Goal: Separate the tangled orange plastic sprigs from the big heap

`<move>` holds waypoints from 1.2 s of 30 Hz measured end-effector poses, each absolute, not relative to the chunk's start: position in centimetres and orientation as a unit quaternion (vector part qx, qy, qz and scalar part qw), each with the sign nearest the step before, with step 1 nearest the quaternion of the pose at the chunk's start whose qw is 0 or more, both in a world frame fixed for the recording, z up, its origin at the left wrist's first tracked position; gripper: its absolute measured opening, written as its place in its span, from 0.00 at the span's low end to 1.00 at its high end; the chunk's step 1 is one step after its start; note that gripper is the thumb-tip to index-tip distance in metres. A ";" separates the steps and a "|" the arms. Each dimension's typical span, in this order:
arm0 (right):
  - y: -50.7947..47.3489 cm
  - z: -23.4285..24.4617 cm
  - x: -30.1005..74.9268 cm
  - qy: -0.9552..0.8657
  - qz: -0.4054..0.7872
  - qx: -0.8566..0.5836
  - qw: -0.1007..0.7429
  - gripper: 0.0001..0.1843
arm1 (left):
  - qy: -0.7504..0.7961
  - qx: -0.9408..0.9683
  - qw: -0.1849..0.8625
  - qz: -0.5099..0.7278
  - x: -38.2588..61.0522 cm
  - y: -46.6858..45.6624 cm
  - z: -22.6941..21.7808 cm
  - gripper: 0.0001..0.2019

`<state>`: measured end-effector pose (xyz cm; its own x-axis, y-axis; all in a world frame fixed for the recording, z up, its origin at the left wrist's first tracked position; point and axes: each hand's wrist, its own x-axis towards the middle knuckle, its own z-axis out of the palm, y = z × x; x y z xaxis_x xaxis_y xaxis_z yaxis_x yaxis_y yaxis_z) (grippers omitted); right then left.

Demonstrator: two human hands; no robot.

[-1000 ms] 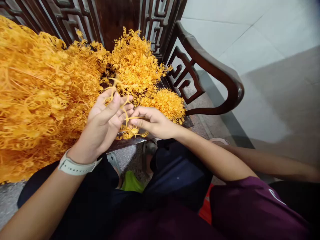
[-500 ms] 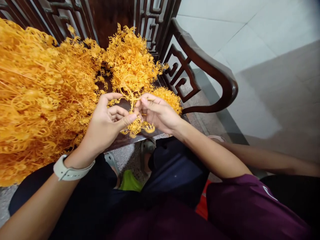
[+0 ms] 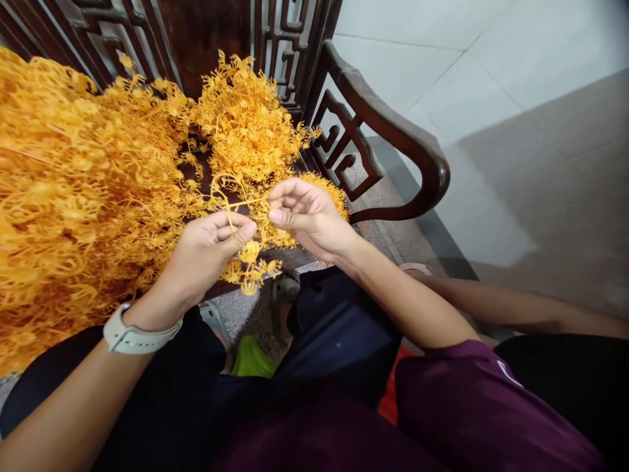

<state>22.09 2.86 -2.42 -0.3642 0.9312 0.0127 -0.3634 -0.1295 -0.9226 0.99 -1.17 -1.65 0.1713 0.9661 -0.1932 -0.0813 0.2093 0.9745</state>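
Observation:
Between my hands is a yellow plastic flower sprig (image 3: 249, 252), its small curled blossoms dangling below my left fingers. My left hand (image 3: 209, 246) pinches its stem between thumb and fingertips. Thumb and forefinger of my right hand (image 3: 314, 219) close on the end of a thin yellow side stem (image 3: 242, 204), which runs across to the sprig. Curled yellow loops rise above my left fingertips. Behind both hands stands a heap of similar yellow plastic flowers (image 3: 246, 124), and a much larger pile (image 3: 88, 196) fills the left side.
The flowers lie on a dark wooden bench with a carved back (image 3: 206, 46) and a curved armrest (image 3: 393, 118) at the right. Another person's arm (image 3: 521, 305) rests at the right. A green object (image 3: 253, 358) is on the floor between my legs.
My left hand has moved slightly left and down with the sprig, its fingers now closed tighter. The side stem shows stretched between the hands. The whole view has shifted a little.

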 end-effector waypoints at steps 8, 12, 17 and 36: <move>2.4 -2.7 21.8 -0.492 0.651 -0.304 0.492 0.26 | 0.456 0.462 0.640 0.411 1.7 -1.8 -0.9 0.13; 2.0 -2.8 21.6 -0.514 0.648 -0.280 0.487 0.22 | 0.455 0.511 0.618 0.388 1.4 -1.7 -1.4 0.07; 1.6 -2.6 21.7 -0.541 0.654 -0.281 0.448 0.20 | 0.425 0.582 0.566 0.401 0.9 -1.5 -1.6 0.06; 1.4 -2.6 21.5 -0.675 0.494 -0.312 0.451 0.25 | 0.410 0.590 0.579 0.385 1.1 -1.8 -0.3 0.11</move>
